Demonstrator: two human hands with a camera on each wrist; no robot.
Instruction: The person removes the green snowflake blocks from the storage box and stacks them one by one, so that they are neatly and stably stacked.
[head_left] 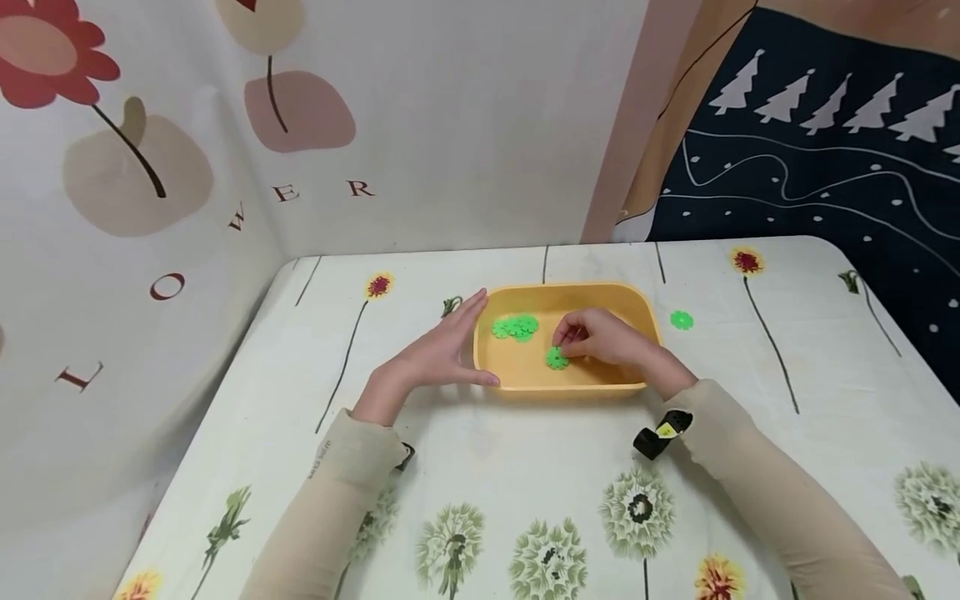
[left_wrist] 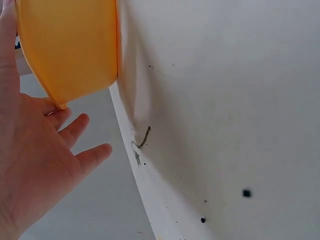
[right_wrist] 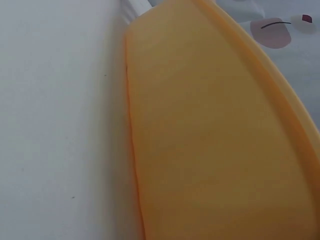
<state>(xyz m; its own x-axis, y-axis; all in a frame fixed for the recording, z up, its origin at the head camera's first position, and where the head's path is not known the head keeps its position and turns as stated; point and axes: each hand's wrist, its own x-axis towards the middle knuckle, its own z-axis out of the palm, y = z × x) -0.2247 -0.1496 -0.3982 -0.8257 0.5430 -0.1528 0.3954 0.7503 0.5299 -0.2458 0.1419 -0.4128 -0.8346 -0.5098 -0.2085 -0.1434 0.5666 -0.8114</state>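
Note:
A yellow plastic tray (head_left: 600, 382) sits on the table. My left hand (head_left: 442, 346) spreads around its left end, thumb along the front rim and fingers along the left rim. The left wrist view shows those fingers (left_wrist: 75, 130) splayed and nearly straight, some of them touching the tray's edge. Inside the tray, my right hand (head_left: 603, 335) pinches a green flower-shaped disc (head_left: 557, 359) low over the tray floor. A small overlapping pile of similar green discs (head_left: 516, 327) lies at the tray's left. The right wrist view shows only the tray's outer wall (right_wrist: 215, 125); the right hand is hidden there.
One loose green disc (head_left: 682, 320) lies on the table right of the tray. A white cloth with printed flowers covers the table (head_left: 510, 467). A white printed curtain (head_left: 450, 125) hangs behind and to the left, with a dark tree-patterned cloth (head_left: 825, 167) at the back right.

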